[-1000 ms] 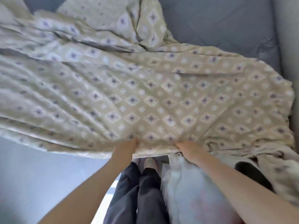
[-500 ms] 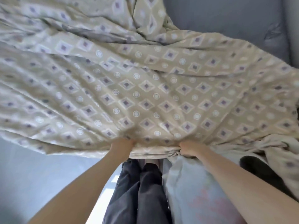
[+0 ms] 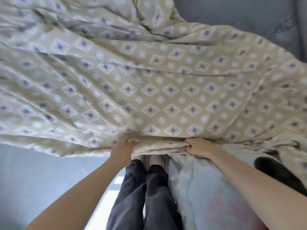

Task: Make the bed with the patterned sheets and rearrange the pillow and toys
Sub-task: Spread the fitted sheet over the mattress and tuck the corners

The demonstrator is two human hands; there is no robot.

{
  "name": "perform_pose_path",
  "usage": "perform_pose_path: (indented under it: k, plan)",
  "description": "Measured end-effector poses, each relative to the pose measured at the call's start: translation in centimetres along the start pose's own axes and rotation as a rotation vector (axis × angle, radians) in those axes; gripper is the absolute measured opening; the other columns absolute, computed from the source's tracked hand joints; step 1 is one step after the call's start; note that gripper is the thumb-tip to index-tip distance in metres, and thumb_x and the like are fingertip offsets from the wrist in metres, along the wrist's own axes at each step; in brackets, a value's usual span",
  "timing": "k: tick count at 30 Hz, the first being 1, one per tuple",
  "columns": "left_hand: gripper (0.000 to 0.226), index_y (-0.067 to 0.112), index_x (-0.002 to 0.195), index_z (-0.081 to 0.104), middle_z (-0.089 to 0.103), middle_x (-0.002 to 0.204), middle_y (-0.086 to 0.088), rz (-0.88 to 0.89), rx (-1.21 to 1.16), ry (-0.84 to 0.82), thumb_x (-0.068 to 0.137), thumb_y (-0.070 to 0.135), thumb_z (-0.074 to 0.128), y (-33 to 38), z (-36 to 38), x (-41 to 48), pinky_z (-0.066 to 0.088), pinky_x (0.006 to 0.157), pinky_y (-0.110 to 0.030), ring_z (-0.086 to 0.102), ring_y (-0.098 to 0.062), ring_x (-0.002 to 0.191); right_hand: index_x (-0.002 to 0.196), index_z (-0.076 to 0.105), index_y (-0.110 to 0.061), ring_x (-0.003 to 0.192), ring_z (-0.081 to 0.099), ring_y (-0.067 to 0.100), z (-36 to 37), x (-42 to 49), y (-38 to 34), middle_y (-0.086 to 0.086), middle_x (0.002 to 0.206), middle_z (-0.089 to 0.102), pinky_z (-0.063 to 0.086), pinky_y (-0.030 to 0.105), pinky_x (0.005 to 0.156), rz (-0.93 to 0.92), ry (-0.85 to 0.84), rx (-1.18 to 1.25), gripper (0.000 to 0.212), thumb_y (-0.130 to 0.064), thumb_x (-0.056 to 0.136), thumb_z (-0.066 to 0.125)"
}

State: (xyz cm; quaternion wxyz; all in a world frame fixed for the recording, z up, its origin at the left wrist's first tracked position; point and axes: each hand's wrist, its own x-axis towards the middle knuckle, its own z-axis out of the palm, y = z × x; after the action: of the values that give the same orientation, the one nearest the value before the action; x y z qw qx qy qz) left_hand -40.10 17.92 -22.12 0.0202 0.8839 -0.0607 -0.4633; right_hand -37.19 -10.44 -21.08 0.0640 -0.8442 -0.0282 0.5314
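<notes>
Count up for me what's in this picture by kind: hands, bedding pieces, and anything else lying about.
hands: 2, the left hand and the right hand, both gripping the sheet's near edge
patterned sheet: 1
pale pillow: 1
grey mattress: 1
dark object, too unclear to name: 1
Total: 6

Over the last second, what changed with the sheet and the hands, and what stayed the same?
The patterned sheet has spread further right, leaving less grey mattress bare at top right. The left hand and right hand carried its near edge slightly forward. Nothing taken or let go: both still grip that edge; the pale pillow stays under the right arm.
</notes>
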Motion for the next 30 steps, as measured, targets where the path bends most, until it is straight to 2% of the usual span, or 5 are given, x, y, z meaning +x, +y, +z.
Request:
perform_pose_path:
  k: [4,9,16,26,30]
  plan:
    - [0.053,0.023,0.145,0.030,0.037,0.146,-0.003,0.054,-0.139,0.040,0.095,0.013,0.043,1.0,-3.0,-0.5,0.042,0.100,-0.038,0.045,-0.025,0.127,0.114,0.060,-0.021,0.105,0.056,0.017,-1.7,-2.3,0.4,-0.004,0.118,0.062,0.045,0.035,0.089,-0.027,0.045,0.020,0.041,-0.047,0.098,0.032]
    - [0.038,0.027,0.133,0.047,0.053,0.134,0.006,0.210,-0.306,0.078,0.098,0.017,0.037,4.9,-7.7,-0.8,0.042,0.095,-0.028,0.051,-0.015,0.120,0.127,0.055,-0.022,0.114,0.054,0.024,-4.0,-5.3,3.5,0.004,0.129,0.057,0.045,0.034,0.094,0.096,0.160,-0.032,0.036,-0.026,0.100,0.032]
    - [0.033,0.022,0.125,0.052,0.054,0.126,0.002,0.343,-0.368,0.167,0.099,0.013,0.034,11.9,-13.5,0.9,0.046,0.086,-0.030,0.058,-0.019,0.103,0.095,0.052,-0.022,0.108,0.053,0.022,-8.3,-8.6,10.9,0.005,0.119,0.055,0.042,0.031,0.082,0.268,0.159,-0.294,0.016,-0.009,0.092,0.044]
    - [0.035,0.022,0.132,0.048,0.042,0.137,-0.005,0.482,-0.290,0.195,0.098,0.017,0.040,22.6,-16.8,8.4,0.044,0.093,-0.038,0.050,-0.025,0.118,0.125,0.048,-0.024,0.112,0.049,0.023,-10.7,-7.4,24.2,0.003,0.125,0.048,0.040,0.026,0.085,0.190,0.188,-0.289,0.037,-0.015,0.089,0.052]
    - [0.035,0.019,0.132,0.048,0.046,0.130,-0.009,0.518,-0.295,0.190,0.098,0.019,0.040,26.9,-17.2,10.3,0.045,0.093,-0.040,0.054,-0.027,0.112,0.136,0.028,-0.031,0.120,0.039,0.024,-7.8,-6.7,26.6,0.001,0.129,0.033,0.043,0.035,0.088,0.173,0.204,-0.229,0.069,-0.012,0.079,0.062]
